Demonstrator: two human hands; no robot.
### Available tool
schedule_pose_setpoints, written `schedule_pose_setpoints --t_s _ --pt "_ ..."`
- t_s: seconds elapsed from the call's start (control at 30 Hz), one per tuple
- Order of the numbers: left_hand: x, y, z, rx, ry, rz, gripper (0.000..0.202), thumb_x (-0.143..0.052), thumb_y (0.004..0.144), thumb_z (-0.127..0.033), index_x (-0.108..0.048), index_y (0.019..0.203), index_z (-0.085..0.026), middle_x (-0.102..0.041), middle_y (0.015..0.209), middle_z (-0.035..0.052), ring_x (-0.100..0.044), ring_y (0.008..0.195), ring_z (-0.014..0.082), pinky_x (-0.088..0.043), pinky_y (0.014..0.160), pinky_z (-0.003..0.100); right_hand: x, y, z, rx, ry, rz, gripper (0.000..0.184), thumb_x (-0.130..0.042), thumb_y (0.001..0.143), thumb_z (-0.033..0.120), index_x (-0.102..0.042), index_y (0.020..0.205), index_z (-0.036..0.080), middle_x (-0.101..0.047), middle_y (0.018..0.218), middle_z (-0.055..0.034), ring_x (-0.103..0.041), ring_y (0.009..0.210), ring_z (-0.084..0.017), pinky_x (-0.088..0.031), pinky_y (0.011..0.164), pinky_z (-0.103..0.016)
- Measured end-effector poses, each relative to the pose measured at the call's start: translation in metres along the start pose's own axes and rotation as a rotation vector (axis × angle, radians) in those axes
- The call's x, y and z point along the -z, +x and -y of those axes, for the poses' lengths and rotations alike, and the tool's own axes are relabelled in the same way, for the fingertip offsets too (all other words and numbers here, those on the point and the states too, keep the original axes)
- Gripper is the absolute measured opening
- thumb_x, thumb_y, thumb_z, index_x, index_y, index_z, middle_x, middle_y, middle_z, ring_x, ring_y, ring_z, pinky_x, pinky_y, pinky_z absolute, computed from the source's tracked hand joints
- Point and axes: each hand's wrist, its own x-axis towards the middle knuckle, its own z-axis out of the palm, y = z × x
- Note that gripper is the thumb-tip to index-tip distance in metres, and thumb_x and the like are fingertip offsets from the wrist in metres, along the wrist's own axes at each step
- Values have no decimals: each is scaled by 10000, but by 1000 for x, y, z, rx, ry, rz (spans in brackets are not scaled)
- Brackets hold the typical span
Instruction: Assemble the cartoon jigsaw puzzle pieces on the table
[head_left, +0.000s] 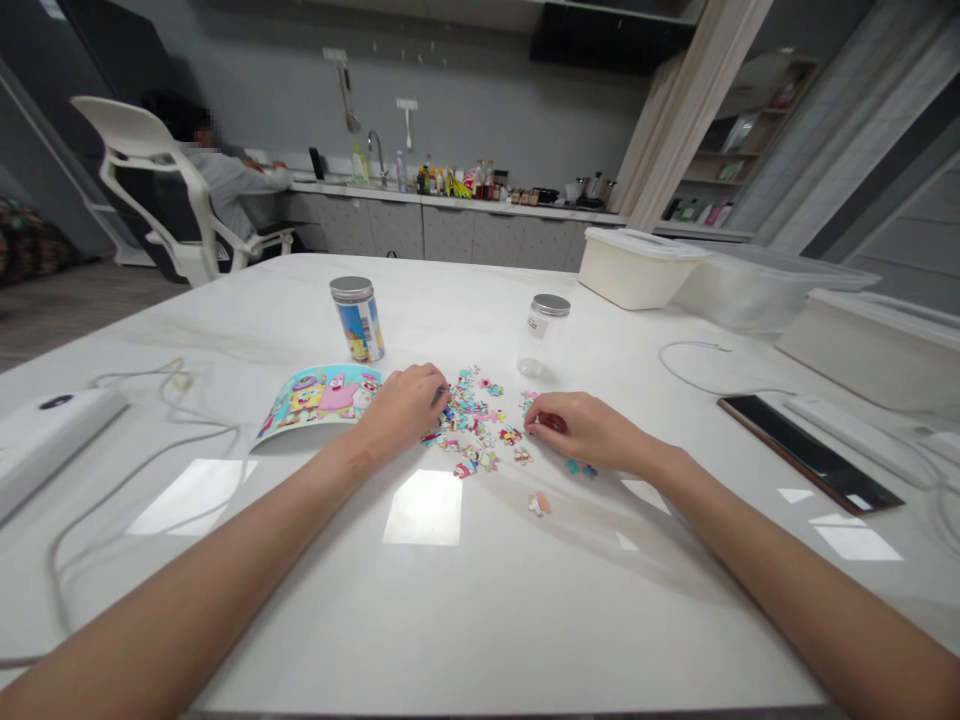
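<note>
Hands (409,400) partly hide puzzle pieces (470,408); grips unclear.

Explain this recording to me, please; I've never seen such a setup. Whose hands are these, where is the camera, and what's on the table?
There is no robot here: the left hand and right hand are a person's own, bare. The single picture comes from a camera on that person's head, looking forward and down. On the white table, small puzzle pieces lie scattered between the hands. A curved cartoon sheet lies by the left hand; beyond stand a printed jar and a clear jar, both lidded. Both hands have curled fingers among the pieces, but whether either grips one is too small to tell.
</note>
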Motion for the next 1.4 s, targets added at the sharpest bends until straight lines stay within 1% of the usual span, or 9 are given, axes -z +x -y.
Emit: schedule_pose_setpoints --t_s 0.23,0.43,0.53,0.67,0.83,1.03,1.1,1.27,1.4 --pt "0 0 4 28 -86 22 324 -420 918 -327 -693 990 -169 -652 1088 96 -610 992 247 -470 903 393 0 0 1 -15 -17 3 142 -510 885 214 -651 895 210 -636 734 -3 -528 633 -126 -388 624 -262" --pt "4 -2 2 41 -151 47 289 -452 882 -300 -676 1004 -163 -643 1097 106 -605 1008 257 -462 922 404 0 0 0 -19 -39 17 146 -510 885 218 -654 912 213 -647 763 -9 -538 650 -134 -394 631 -265" --pt "4 0 1 97 -145 23 245 -463 875 -296 -653 953 -163 -652 1021 101 -614 956 246 -478 866 386 0 0 -1 -29 -42 19 146 -511 885 221 -655 909 211 -653 768 -13 -544 650 -135 -398 634 -266" --pt "2 4 0 203 -183 0 307 -523 870 -421 -642 962 -153 -648 974 105 -614 882 242 -483 805 382 -1 1 1 -31 -40 22 155 -500 894 228 -653 908 208 -647 755 -12 -541 646 -134 -397 630 -264" --pt "3 11 0 288 -280 84 258 -601 804 -384 -710 926 -185 -661 985 88 -624 869 228 -474 769 325 -1 1 2 -33 -42 20 155 -503 894 226 -657 899 205 -642 744 -8 -526 635 -127 -388 623 -258" --pt "6 17 2 330 -436 206 174 -606 753 -283 -728 827 -184 -707 804 38 -637 747 184 -458 689 272 -1 1 2 -38 -33 22 153 -506 891 226 -657 906 205 -645 744 -11 -528 634 -128 -392 627 -260" --pt "6 17 1 335 -422 192 180 -604 745 -291 -728 826 -188 -714 828 45 -643 793 199 -456 703 279 -1 1 2 -44 -35 26 151 -507 891 226 -655 908 205 -649 753 -12 -530 640 -128 -393 631 -260" --pt "9 15 -10 325 -266 141 265 -637 728 -397 -727 862 -187 -704 1025 100 -637 932 252 -467 769 315 -1 1 2 -45 -38 30 153 -503 891 225 -654 910 205 -642 742 -7 -524 636 -127 -385 620 -257" --pt "11 15 -13 329 -249 187 239 -625 745 -379 -731 855 -195 -718 991 87 -647 922 244 -467 766 310 -1 1 1 -45 -34 26 155 -502 894 230 -654 910 205 -637 734 -8 -521 632 -127 -382 618 -256"
